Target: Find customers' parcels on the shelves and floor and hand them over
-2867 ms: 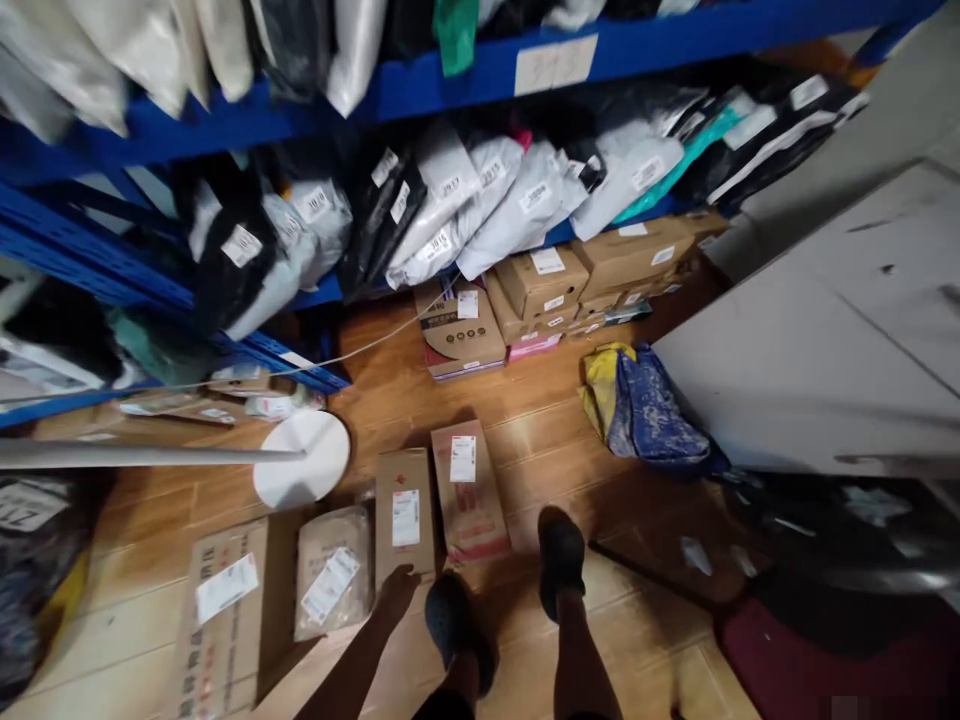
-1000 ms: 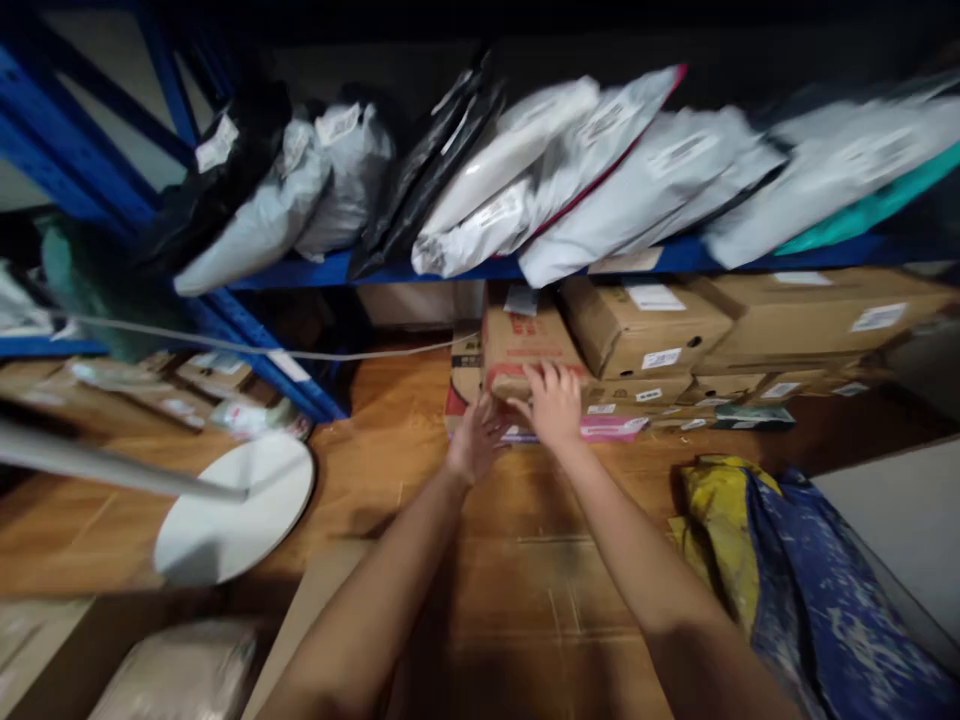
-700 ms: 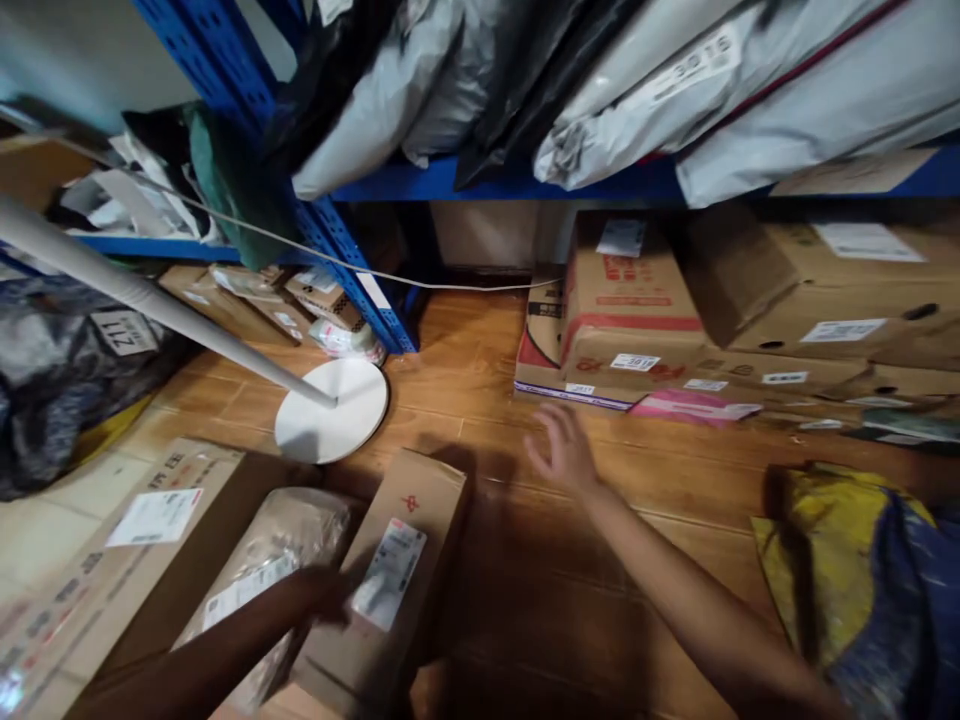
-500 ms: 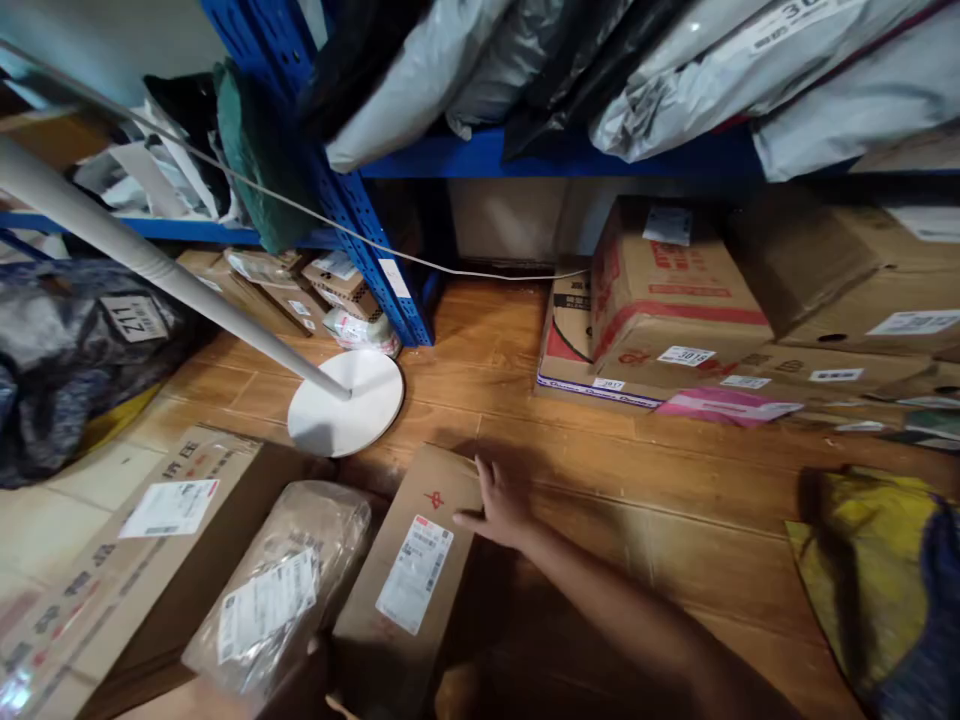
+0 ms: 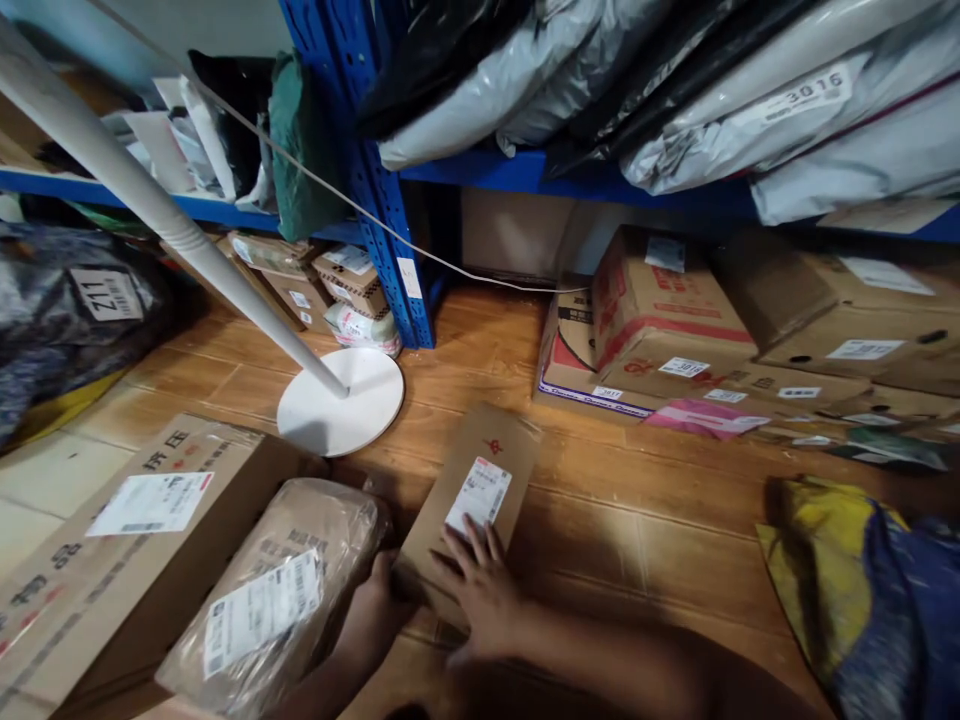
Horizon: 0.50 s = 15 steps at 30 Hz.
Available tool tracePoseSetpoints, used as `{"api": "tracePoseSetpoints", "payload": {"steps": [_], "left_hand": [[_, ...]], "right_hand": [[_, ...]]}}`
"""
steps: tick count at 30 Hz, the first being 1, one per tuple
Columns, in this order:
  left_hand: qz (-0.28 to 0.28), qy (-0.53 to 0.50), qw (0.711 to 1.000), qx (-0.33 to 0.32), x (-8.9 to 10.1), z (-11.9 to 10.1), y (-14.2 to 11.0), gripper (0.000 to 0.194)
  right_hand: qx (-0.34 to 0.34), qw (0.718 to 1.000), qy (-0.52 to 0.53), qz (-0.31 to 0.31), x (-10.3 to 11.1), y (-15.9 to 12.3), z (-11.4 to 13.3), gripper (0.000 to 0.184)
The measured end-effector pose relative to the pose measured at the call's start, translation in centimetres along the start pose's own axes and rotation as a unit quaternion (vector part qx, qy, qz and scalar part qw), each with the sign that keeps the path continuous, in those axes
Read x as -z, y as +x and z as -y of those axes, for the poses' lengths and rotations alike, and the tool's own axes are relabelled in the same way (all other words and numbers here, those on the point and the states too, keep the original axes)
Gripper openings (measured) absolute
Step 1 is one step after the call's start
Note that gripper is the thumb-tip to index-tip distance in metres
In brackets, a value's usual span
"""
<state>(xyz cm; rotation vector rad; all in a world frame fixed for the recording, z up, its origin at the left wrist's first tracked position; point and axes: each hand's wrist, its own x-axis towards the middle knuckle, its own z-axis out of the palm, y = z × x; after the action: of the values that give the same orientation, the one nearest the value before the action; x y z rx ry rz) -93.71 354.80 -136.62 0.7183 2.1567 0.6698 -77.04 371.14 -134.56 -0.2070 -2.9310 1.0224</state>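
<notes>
A brown cardboard box (image 5: 517, 440) with a white shipping label and a red mark lies on the wooden floor in front of me. My right hand (image 5: 484, 598) rests on its top near the close end, fingers spread, tips over the lower part of the label. At the box's near left corner, my left hand (image 5: 375, 612) is curled against the edge; some of its fingers are in shadow. Just left of that hand lies a parcel in clear plastic wrap (image 5: 300, 530), with a label on it.
Far left is a long taped box (image 5: 172, 560). Behind it stands a white pole on a round base (image 5: 360, 400), near a blue rack post (image 5: 382, 230). Numbered cartons (image 5: 675, 310) line the right, under a shelf of plastic mailers (image 5: 697, 110). A yellow and blue sack (image 5: 832, 580) lies right.
The cardboard box has shifted right and away from me. My right hand has moved from its far right edge onto its top. My left hand, blurred before, shows at the near corner.
</notes>
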Motion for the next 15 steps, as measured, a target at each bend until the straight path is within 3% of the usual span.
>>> {"api": "tracePoseSetpoints", "payload": {"steps": [2, 5, 8, 10, 13, 15], "left_hand": [[0.039, -0.047, 0.998, -0.029, -1.3, -1.9, 0.7, 0.05], [0.132, -0.037, 0.989, -0.052, -3.3, -4.0, 0.8, 0.045], [0.227, -0.031, 0.97, -0.081, -4.8, -5.4, 0.2, 0.044], [0.256, -0.025, 0.959, -0.123, -5.5, -5.7, -0.1, 0.049], [0.225, 0.031, 0.957, -0.182, -4.9, -5.1, 0.0, 0.048], [0.141, 0.059, 0.965, -0.212, -2.9, -3.9, 0.3, 0.042]], "right_hand": [[0.03, 0.999, -0.019, 0.011, 0.6, -0.6, -1.9, 0.102], [0.09, 0.995, -0.02, 0.029, 3.4, -3.2, -6.2, 0.089], [0.05, 0.997, -0.043, 0.044, 5.7, -7.2, -9.1, 0.085], [0.008, 0.997, -0.062, 0.05, 6.0, -9.1, -9.9, 0.082], [-0.034, 0.996, -0.074, 0.044, 4.9, -9.8, -10.2, 0.082], [-0.023, 0.996, -0.069, 0.053, 3.9, -9.4, -10.3, 0.079]]}}
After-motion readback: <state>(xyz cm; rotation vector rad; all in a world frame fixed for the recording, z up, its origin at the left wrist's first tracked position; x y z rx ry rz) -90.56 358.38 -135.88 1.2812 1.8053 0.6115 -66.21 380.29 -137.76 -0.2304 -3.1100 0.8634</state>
